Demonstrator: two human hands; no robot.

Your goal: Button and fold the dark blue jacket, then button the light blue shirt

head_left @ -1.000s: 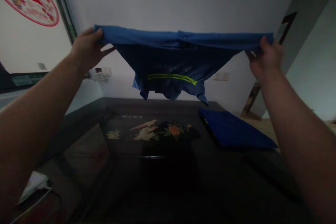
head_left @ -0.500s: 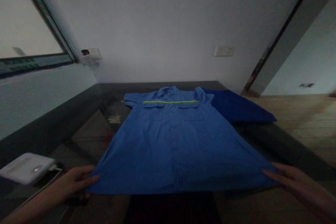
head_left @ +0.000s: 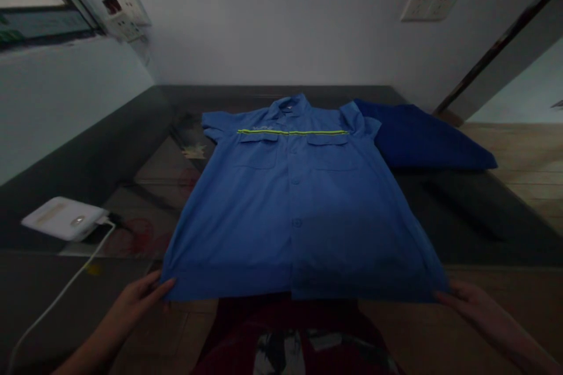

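Note:
A blue short-sleeved work shirt (head_left: 264,211) lies front side up, its collar toward the wall and a yellow-green stripe across the chest above two flap pockets. Its buttoned front faces me, and the hem hangs just past the near table edge. My left hand (head_left: 143,299) pinches the left corner of the hem between thumb and fingers. At the opposite hem corner, my right hand (head_left: 466,299) grips the cloth the same way. Between both hands the hem is stretched fairly straight.
Folded dark blue cloth (head_left: 431,137) rests on the dark table (head_left: 461,211), partly beneath the right sleeve. A white power bank (head_left: 65,218) with a white cable (head_left: 65,287) sits at the left. Wall sockets (head_left: 431,4) are behind the table.
My view has tipped downward, so the shirt shows more fully and my lap has come into sight. The hem has come down toward the table, with both hands still gripping its corners.

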